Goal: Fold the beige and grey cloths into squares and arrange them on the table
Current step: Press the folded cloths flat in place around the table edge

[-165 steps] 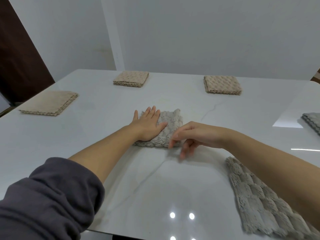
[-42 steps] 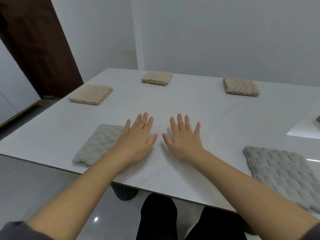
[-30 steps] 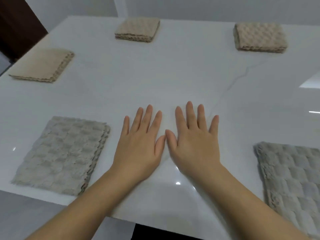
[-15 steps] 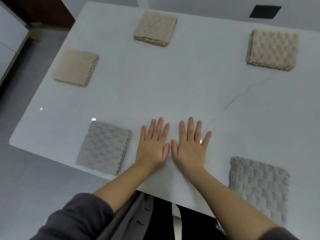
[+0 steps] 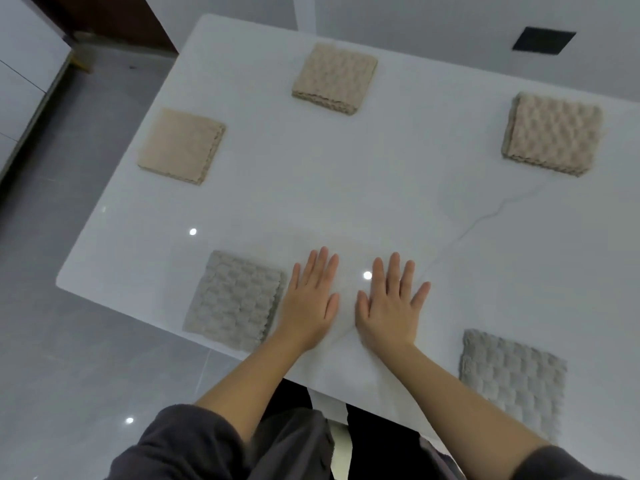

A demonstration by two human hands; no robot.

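Three folded beige cloths lie on the white table (image 5: 346, 188): one at the left (image 5: 181, 145), one at the far middle (image 5: 335, 77), one at the far right (image 5: 554, 133). A folded grey cloth (image 5: 235, 299) sits near the front edge at the left. Another grey cloth (image 5: 512, 379) lies near the front edge at the right. My left hand (image 5: 310, 301) rests flat on the bare table just right of the left grey cloth. My right hand (image 5: 389, 306) lies flat beside it, fingers spread. Neither hand holds anything.
The table's front edge runs diagonally just below my wrists, with grey floor (image 5: 69, 358) to the left. A dark wooden door (image 5: 114, 19) stands beyond the far left corner. A black square (image 5: 543, 40) shows on the wall behind.
The view has risen and tilted further down over the table. My hands have drifted slightly apart and stay flat on the table. The cloths have not moved.
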